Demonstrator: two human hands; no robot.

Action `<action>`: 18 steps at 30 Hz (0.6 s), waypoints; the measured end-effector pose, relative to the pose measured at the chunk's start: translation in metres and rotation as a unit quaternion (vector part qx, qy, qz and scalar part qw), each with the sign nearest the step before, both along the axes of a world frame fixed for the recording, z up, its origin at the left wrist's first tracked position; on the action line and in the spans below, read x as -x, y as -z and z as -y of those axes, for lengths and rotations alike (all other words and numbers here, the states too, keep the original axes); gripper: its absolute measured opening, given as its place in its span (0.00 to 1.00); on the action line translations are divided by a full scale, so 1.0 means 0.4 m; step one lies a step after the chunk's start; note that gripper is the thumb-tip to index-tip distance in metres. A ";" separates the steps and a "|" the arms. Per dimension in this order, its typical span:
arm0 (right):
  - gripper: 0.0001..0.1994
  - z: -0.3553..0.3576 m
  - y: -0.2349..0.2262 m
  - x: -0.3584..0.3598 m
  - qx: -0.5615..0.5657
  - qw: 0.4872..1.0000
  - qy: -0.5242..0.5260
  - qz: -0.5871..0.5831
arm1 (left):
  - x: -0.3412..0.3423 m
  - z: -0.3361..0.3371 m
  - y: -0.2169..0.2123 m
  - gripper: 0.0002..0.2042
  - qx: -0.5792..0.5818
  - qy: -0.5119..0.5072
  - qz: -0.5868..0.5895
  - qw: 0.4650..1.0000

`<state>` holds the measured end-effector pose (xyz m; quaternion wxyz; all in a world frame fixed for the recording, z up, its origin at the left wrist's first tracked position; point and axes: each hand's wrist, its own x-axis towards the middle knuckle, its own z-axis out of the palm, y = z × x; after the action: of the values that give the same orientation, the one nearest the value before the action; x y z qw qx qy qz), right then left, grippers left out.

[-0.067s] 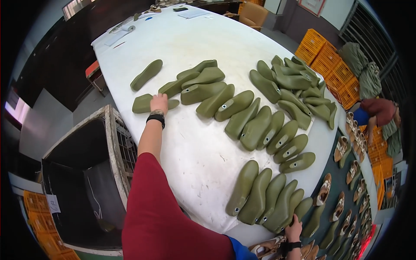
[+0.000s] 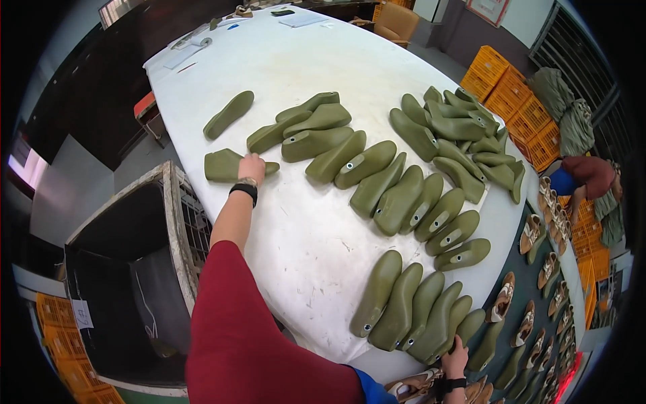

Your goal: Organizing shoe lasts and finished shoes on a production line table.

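Note:
At the left edge of the white table, my left hand (image 2: 251,167) is closed over the middle of an olive-green shoe last (image 2: 221,166), which lies on its side. Just beyond it rests a single shoe last (image 2: 229,115), apart from the others. A curving line of similar shoe lasts (image 2: 370,164) runs from there toward the right. Near the front edge, my right hand (image 2: 455,359) has its fingers curled at the end of a shoe last (image 2: 458,322) in a tight row standing side by side. Its fingertips are partly hidden.
A jumbled pile of shoe lasts (image 2: 459,126) lies at the far right of the table. Strappy sandals (image 2: 503,297) and more lasts line a dark green surface on the right. A black-lined bin (image 2: 171,229) stands at left. Another person (image 2: 587,178) bends near orange crates (image 2: 517,101).
My left hand and the shoe last under it have shifted slightly nearer, the hand also a little to the right. My right hand stays at the front row.

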<state>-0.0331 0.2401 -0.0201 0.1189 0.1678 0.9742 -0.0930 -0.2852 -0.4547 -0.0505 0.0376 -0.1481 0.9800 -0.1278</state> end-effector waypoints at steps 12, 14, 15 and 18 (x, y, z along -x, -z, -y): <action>0.26 0.023 -0.018 0.012 -0.005 1.000 -0.006 -0.017 | -0.257 -0.501 -0.012 0.19 -0.196 0.238 0.108 0.945; 0.26 0.011 -0.004 0.011 -0.006 1.000 -0.022 -0.013 | -0.303 -0.567 -0.087 0.31 -0.228 0.326 0.134 0.908; 0.26 0.008 0.003 0.003 -0.008 1.000 -0.015 -0.018 | -0.317 -0.572 -0.108 0.34 -0.222 0.375 0.113 0.893; 0.27 0.006 0.006 -0.001 0.003 0.999 -0.014 -0.029 | -0.387 -0.486 -0.172 0.34 -0.063 0.393 0.020 0.917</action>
<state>-0.0328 0.2377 -0.0226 0.0925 0.1510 0.9792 -0.0995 -0.1303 -0.2602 0.0182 0.0133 0.2545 0.9642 -0.0735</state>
